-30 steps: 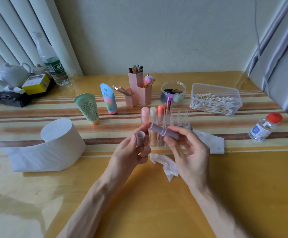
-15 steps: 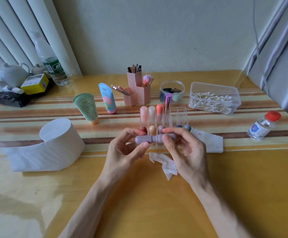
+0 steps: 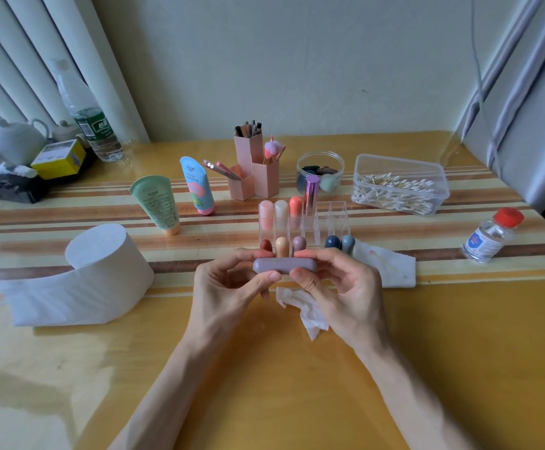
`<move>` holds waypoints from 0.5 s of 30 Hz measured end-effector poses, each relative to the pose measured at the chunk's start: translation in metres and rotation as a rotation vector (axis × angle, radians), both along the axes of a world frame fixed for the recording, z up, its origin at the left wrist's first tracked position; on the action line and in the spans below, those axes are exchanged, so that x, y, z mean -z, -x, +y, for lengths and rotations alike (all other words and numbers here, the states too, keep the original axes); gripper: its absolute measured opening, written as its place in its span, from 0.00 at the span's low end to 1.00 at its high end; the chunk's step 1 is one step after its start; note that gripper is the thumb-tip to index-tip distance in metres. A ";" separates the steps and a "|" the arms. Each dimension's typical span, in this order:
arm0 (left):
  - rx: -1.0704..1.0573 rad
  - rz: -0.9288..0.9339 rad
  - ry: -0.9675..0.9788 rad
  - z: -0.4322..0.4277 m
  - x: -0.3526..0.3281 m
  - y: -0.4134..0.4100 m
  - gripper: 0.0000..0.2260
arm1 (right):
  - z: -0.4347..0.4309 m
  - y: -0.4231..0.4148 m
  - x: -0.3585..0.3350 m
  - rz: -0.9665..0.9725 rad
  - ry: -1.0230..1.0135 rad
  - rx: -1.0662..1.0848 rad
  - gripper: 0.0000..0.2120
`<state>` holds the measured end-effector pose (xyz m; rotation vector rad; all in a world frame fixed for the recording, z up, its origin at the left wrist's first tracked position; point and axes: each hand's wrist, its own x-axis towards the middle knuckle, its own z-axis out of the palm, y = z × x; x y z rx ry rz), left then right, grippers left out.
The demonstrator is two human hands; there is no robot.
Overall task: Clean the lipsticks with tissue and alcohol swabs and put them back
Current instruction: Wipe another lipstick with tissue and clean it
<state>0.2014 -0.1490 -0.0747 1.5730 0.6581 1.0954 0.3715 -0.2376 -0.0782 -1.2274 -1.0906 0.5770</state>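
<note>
Pinching a capped mauve lipstick (image 3: 284, 265) level between both hands: one end gripped by thumb and curled fingers of the left hand (image 3: 232, 287), the other likewise by the right hand (image 3: 339, 287). Held just in front of the clear lipstick organizer (image 3: 333, 219), over a crumpled tissue (image 3: 303, 306) on the table (image 3: 459, 336) — alcohol bottle (image 3: 492, 237) well off right.

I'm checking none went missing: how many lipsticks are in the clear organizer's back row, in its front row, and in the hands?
In the organizer, back row: 4
Front row: 5
Capped lipstick held between left hand and right hand: 1
Total: 10
</note>
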 end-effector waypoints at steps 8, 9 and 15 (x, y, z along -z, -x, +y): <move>0.002 0.098 -0.240 0.009 -0.027 -0.034 0.09 | -0.001 -0.021 -0.011 0.264 0.060 0.082 0.14; -0.013 0.114 -0.278 0.010 -0.032 -0.039 0.09 | -0.001 -0.024 -0.010 0.272 0.054 0.159 0.12; -0.088 0.286 -0.504 0.023 -0.039 -0.054 0.15 | 0.001 -0.037 -0.002 0.305 0.011 0.404 0.12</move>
